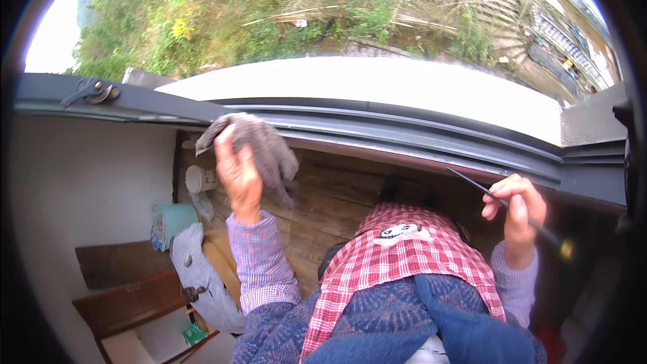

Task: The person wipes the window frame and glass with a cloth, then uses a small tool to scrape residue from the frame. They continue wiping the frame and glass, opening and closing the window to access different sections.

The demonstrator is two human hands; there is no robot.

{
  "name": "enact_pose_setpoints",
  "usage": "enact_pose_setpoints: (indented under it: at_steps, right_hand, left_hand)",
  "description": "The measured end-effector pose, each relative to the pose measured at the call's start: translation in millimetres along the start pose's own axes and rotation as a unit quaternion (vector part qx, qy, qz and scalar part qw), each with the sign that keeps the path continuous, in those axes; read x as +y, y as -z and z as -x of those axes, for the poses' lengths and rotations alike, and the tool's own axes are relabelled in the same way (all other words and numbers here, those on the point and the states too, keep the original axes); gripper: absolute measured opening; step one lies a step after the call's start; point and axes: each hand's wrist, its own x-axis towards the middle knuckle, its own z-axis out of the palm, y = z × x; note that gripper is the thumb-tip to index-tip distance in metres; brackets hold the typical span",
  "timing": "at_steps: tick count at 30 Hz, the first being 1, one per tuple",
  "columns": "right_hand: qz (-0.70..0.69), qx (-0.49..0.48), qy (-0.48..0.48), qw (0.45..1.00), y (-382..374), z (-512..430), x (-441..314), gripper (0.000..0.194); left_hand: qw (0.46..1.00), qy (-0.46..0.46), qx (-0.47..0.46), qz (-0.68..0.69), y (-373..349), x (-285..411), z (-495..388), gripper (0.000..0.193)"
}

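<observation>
My left hand [240, 174] grips a grey-brown cloth [265, 151], which hangs down to the right of the fingers beside the dark metal window track [384, 124]. At the right, my right hand [520, 207] holds a thin dark rod [472, 182] between thumb and fingers. One end of the rod points up and left towards the track; the other, below the hand, has a blurred yellowish part. Both hands are on the room side of the window frame.
The opened window sash [151, 103] with its latch [91, 92] extends left. A white ledge [364, 78] lies outside, above greenery. On the wooden floor [328, 182] stand a white bucket [197, 179] and a light-blue bin [177, 220]. A grey cloth [202, 283] lies at lower left.
</observation>
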Motion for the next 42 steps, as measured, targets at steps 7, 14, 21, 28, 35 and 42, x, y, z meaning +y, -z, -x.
enact_pose_setpoints:
  at_steps: [7,14,21,28,35,42]
  right_hand:
    - [0.088,0.136,-0.035,0.986,-7,26,-9,0.027]
    - [0.131,0.210,-0.044,0.968,-22,36,-9,0.027]
    - [0.172,0.193,-0.049,0.965,2,66,12,0.028]
    - [0.167,0.233,-0.020,0.958,30,109,29,0.025]
    - [0.131,0.302,-0.057,0.943,31,118,47,0.024]
    - [0.136,0.290,-0.061,0.945,81,176,26,0.024]
  left_hand:
    - [0.998,-0.050,-0.034,-0.010,-62,-69,10,0.038]
    - [0.974,-0.139,-0.176,-0.033,-78,-36,3,0.037]
    - [0.940,-0.213,-0.265,-0.006,-157,34,38,0.049]
    - [0.905,-0.293,-0.303,0.053,-217,76,36,0.056]
    - [0.903,-0.281,-0.314,0.082,-301,106,32,0.055]
    - [0.906,-0.310,-0.185,0.220,-328,169,113,0.047]
